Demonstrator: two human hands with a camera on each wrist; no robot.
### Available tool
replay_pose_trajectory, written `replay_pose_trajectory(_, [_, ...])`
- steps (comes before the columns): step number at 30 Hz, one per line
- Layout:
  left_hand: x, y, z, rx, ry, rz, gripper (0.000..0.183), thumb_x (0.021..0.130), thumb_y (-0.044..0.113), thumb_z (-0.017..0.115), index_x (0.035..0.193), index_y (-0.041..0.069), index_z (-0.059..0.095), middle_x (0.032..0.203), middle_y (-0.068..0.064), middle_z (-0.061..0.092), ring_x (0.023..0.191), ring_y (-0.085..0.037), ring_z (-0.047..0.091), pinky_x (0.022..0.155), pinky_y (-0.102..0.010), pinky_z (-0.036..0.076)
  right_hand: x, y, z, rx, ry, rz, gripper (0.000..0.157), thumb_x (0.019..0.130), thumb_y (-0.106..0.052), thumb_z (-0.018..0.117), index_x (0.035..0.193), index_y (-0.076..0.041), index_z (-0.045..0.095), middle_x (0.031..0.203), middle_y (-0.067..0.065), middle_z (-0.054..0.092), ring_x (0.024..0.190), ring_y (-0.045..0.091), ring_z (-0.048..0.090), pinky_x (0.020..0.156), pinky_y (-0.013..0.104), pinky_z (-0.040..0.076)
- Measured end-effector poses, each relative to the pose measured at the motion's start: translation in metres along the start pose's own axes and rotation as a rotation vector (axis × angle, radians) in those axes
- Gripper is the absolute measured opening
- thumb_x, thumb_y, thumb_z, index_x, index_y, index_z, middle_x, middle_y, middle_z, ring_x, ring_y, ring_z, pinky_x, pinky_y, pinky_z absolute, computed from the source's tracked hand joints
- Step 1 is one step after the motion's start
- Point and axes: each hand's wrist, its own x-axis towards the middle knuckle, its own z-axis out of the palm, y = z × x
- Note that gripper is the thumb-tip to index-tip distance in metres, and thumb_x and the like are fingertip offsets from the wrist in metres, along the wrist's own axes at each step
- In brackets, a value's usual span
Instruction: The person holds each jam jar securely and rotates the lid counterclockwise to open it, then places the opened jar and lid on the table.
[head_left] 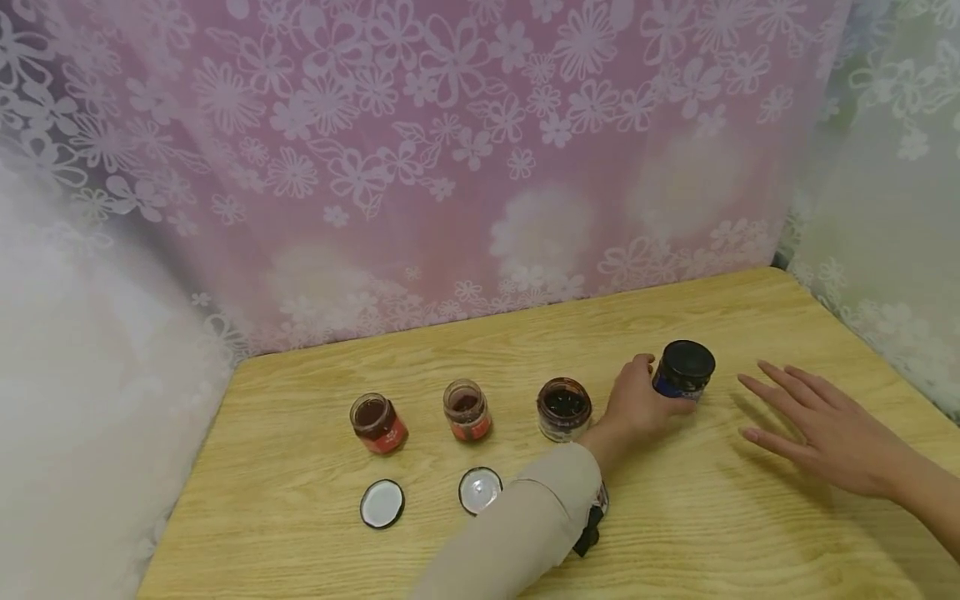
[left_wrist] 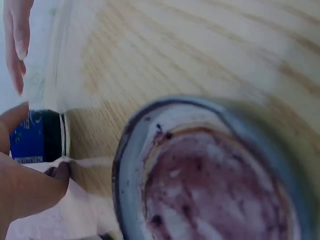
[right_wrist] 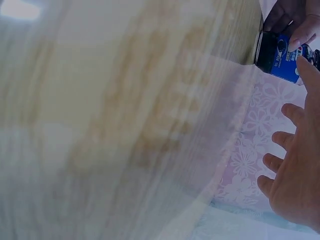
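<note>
My left hand [head_left: 639, 402] grips a jar with a black lid [head_left: 688, 360] and a blue label [left_wrist: 27, 137], its thumb and fingers on either side. The jar stands upright at the right part of the table. To its right my right hand [head_left: 828, 433] hovers with fingers spread, holding nothing. In the right wrist view those spread fingers [right_wrist: 292, 115] point towards the jar. Left of the gripped jar stands an uncapped jar of dark contents [head_left: 564, 408]. A lid smeared with dark residue [left_wrist: 210, 185] lies inside up beneath my left wrist.
Two smaller uncapped jars with red labels, one at far left [head_left: 384, 435] and one beside it [head_left: 470, 425], stand in the same row. In front lie two upturned lids, one left [head_left: 382, 504] and one nearer the sleeve [head_left: 478, 490]. A floral curtain [head_left: 450, 167] borders the table's back.
</note>
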Motion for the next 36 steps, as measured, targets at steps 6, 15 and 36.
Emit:
replay_pose_trajectory(6, [0.005, 0.002, 0.004, -0.096, -0.012, -0.016, 0.071, 0.069, 0.031, 0.087, 0.128, 0.016, 0.052, 0.109, 0.009, 0.056, 0.103, -0.007, 0.055, 0.087, -0.025, 0.046, -0.002, 0.001, 0.003, 0.013, -0.014, -0.008, 0.08, 0.091, -0.036, 0.063, 0.154, -0.02, 0.017, 0.157, 0.014, 0.01, 0.139, 0.043, 0.01, 0.111, 0.051, -0.006])
replay_pose_trajectory(15, [0.009, 0.003, 0.007, -0.016, 0.035, -0.012, 0.062, 0.068, 0.036, 0.087, 0.122, 0.019, 0.061, 0.103, 0.011, 0.061, 0.099, -0.006, 0.057, 0.084, -0.022, 0.046, -0.005, 0.003, 0.008, -0.018, 0.027, -0.051, 0.078, 0.088, -0.035, 0.067, 0.152, -0.018, 0.026, 0.156, 0.013, 0.018, 0.138, 0.039, 0.019, 0.113, 0.042, -0.004])
replay_pose_trajectory(36, [0.003, -0.002, 0.005, -0.154, 0.056, -0.061, 0.049, 0.068, 0.033, 0.088, 0.111, 0.027, 0.065, 0.093, 0.016, 0.059, 0.091, -0.005, 0.057, 0.078, -0.026, 0.049, -0.008, 0.001, 0.001, 0.019, -0.003, -0.028, 0.076, 0.092, -0.032, 0.063, 0.153, -0.018, 0.021, 0.157, 0.015, 0.012, 0.141, 0.038, 0.01, 0.112, 0.043, -0.007])
